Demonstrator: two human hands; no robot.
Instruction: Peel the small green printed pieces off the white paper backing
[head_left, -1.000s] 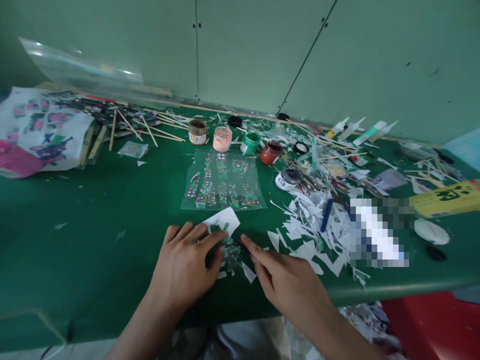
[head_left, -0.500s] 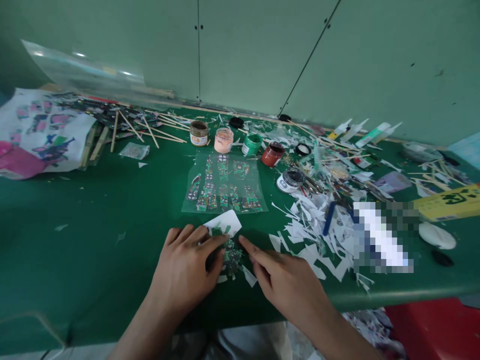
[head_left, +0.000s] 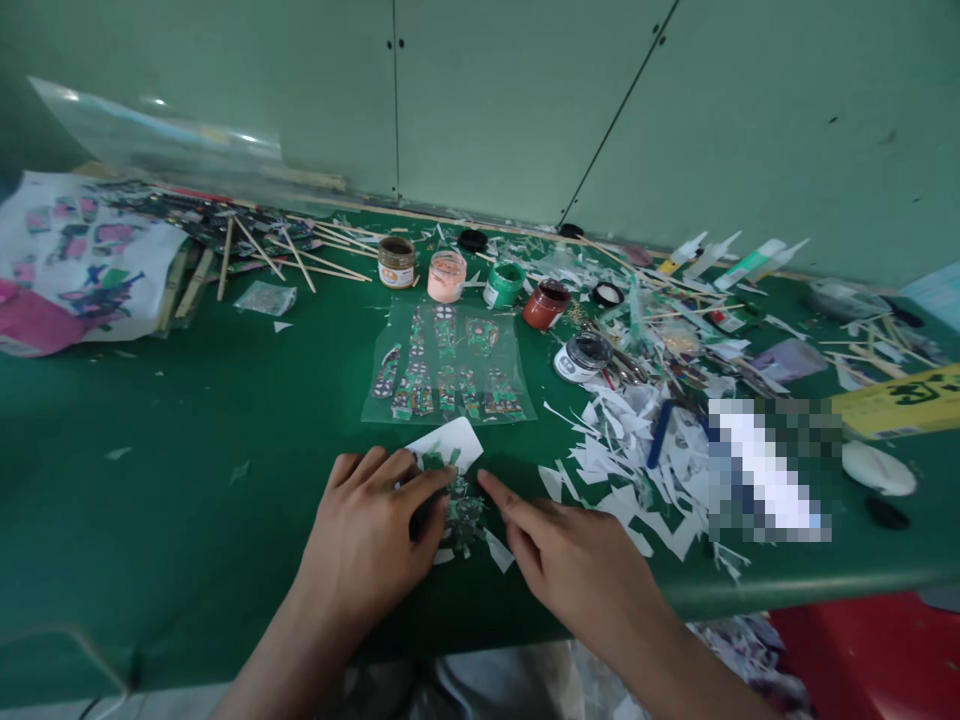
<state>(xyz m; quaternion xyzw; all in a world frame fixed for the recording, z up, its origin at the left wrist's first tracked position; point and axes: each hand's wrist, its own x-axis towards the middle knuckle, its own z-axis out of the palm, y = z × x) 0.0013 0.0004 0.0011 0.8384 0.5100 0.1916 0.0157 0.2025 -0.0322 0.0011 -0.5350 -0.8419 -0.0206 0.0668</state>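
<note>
Printed cutout (head_left: 461,512) flat on table (head_left: 187,420) — between left hand (head_left: 367,540) and right hand (head_left: 577,570), fingertips touching, both hands open.

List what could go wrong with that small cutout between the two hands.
The small printed cutout is thin and pinned only by fingertips of the left hand and right hand; a sideways push could crease or tear it. White paper scraps lie close by, so it might get mixed in. The open red paint jar sits farther back, a possible spill if bumped.

a green-topped table (head_left: 187,420) stands against pale green wall panels (head_left: 510,100) in soft, dim light.
</note>
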